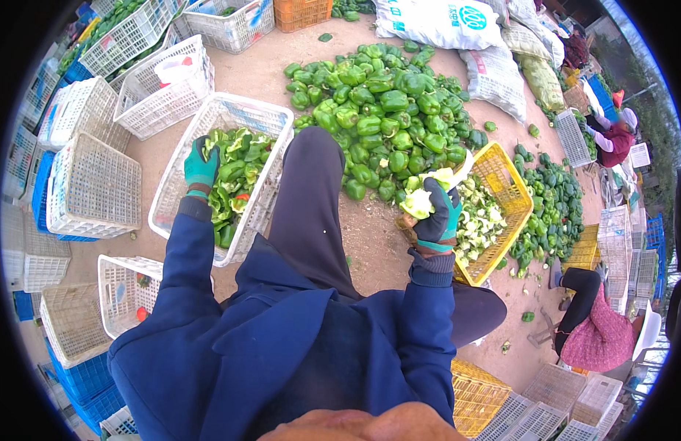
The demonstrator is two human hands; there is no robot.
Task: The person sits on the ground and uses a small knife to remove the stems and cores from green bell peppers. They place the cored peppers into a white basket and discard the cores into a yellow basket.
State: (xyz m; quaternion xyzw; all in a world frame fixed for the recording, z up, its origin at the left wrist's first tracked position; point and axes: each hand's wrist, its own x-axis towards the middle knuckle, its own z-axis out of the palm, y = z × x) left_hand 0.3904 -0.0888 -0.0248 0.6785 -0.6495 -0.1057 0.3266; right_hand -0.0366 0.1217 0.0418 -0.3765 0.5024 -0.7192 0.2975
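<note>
My left hand (201, 165), in a green and black work glove, is inside a white plastic crate (222, 256) at its left side, at a piece of green pepper; whether it grips the piece is unclear. Cut green peppers (235, 171) and a bit of red lie in that crate. My right hand (440, 212), gloved alike, is closed around pale pepper cores (417, 203) and a knife, whose light blade (463, 170) points up. Below it a yellow plastic crate (520, 201) holds many pale cores (478, 220). Ahead lies a heap of whole green bell peppers (395, 102).
White woven sacks (437, 25) lie behind the heap. Stacked crates (95, 184) stand at the left. A second pepper heap (550, 209) is right of the yellow crate. Two people, one in a pink top (600, 331), sit at the right.
</note>
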